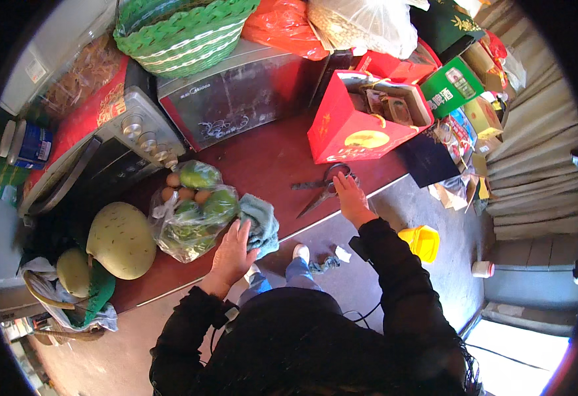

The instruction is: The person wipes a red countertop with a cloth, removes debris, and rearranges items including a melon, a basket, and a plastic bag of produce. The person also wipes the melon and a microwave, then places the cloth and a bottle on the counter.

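My left hand point(233, 251) lies with fingers spread at the edge of a crumpled grey-green cloth point(260, 223); whether it touches the cloth is hard to tell. Beside it sits a clear plastic bag of green vegetables point(190, 232), with several brown eggs point(186, 193) at its top. My right hand point(352, 198) reaches over the handles of open dark metal scissors point(321, 194) near the front edge of the red tabletop point(264, 153). Its fingers are extended, not closed around the handles. Left of the bag rests a large pale green melon or gourd point(121, 240).
A Midea microwave oven point(239, 94) and an oven with knobs point(120, 138) stand at the back, a green woven basket point(185, 42) on top. A red gift bag point(363, 123) stands behind the scissors. A yellow bin point(420, 242) is on the floor.
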{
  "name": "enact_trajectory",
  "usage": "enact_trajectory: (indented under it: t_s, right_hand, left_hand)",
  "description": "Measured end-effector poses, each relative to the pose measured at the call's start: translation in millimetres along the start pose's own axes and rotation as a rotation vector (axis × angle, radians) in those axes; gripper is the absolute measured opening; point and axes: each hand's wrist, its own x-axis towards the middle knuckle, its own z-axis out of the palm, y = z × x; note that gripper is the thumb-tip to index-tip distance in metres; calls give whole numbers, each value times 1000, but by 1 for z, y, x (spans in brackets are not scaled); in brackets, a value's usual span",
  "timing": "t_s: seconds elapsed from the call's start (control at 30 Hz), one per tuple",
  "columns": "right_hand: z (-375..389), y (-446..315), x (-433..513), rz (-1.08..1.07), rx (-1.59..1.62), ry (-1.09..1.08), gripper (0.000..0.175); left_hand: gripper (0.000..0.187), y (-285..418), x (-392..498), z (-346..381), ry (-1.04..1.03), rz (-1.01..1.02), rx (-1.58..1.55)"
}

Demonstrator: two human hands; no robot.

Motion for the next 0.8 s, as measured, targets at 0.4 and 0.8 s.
enact_trajectory:
  t_s: [0.4, 0.8]
  right_hand:
    - [-24, 37, 12, -321, 100, -163, 24]
    - [-48, 137, -143, 174, 501, -76, 27]
  left_hand:
    - [82, -14, 4, 74, 89, -131, 209]
    - [74, 34, 123, 152, 170, -156, 232]
